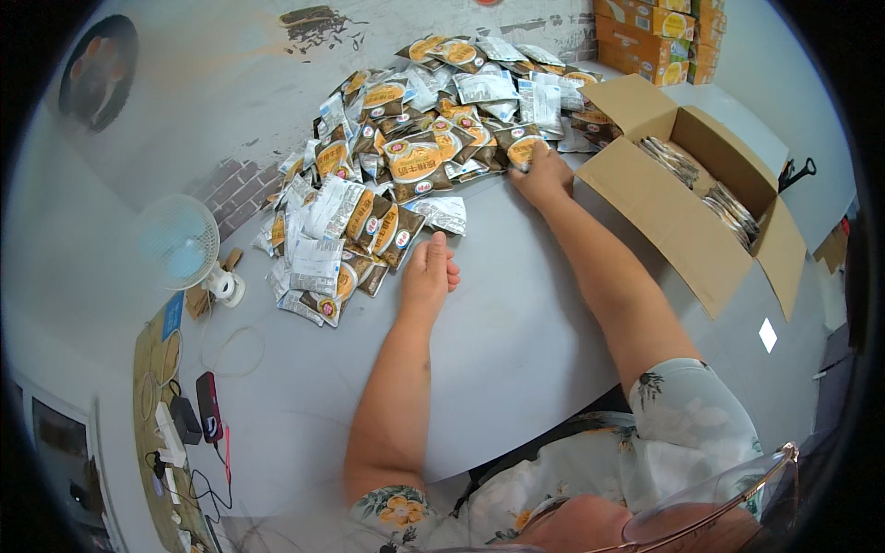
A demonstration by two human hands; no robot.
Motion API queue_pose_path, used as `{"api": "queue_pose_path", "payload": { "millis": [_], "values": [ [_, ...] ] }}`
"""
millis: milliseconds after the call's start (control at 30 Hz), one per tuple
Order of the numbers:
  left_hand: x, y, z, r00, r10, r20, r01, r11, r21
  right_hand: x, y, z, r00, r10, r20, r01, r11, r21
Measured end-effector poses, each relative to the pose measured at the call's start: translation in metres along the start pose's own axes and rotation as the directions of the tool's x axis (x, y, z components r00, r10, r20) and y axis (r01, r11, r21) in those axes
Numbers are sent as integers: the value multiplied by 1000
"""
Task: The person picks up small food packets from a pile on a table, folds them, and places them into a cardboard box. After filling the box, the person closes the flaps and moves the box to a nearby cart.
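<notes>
A large heap of sealed pouches (pixel 418 166), brown and orange on the front and silver-white on the back, spreads over the far part of the table. My right hand (pixel 543 178) grips a brown-and-orange pouch (pixel 518 142) by its near right edge, at the heap's right side. Closer to me, my left hand (pixel 430 272) is curled with the thumb up, and nothing shows in it. It is just short of a silver-backed pouch (pixel 442 213) and beside a brown pouch (pixel 399 235). Its palm is partly hidden.
An open cardboard box (pixel 664 214) with rows of upright pouches stands at right. Orange cartons (pixel 643 41) are stacked behind it. At left are a small white fan (pixel 178 242), a power bank (pixel 209 406) with cables and a power strip (pixel 170 434). The grey table (pixel 505 359) curves towards me.
</notes>
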State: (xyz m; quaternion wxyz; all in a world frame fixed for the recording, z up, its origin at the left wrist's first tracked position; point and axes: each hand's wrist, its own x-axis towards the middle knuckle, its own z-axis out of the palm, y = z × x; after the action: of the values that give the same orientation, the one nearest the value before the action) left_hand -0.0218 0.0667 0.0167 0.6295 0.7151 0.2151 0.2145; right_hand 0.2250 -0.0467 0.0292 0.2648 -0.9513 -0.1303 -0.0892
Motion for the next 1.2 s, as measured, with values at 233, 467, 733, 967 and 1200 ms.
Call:
{"api": "queue_pose_path", "payload": {
  "millis": [233,467,733,967,1200],
  "values": [
    [-1,0,3,999,30,15,-30,999,-25,-17,9,0,981,150,-124,10,600,800],
    [-9,-5,7,971,234,-52,-234,880,-413,-114,-44,-17,722,-590,-362,669,462,582],
    [-10,9,15,976,31,-215,-174,703,-689,-129,-34,-18,705,-708,-45,388,332,860],
    [-17,14,22,977,43,-211,-119,924,-364,-134,-36,-27,679,-685,264,113,453,884],
    [-17,18,22,993,-43,-107,9,955,-298,-143,-38,-15,733,-610,303,-172,264,949]
  ]
}}
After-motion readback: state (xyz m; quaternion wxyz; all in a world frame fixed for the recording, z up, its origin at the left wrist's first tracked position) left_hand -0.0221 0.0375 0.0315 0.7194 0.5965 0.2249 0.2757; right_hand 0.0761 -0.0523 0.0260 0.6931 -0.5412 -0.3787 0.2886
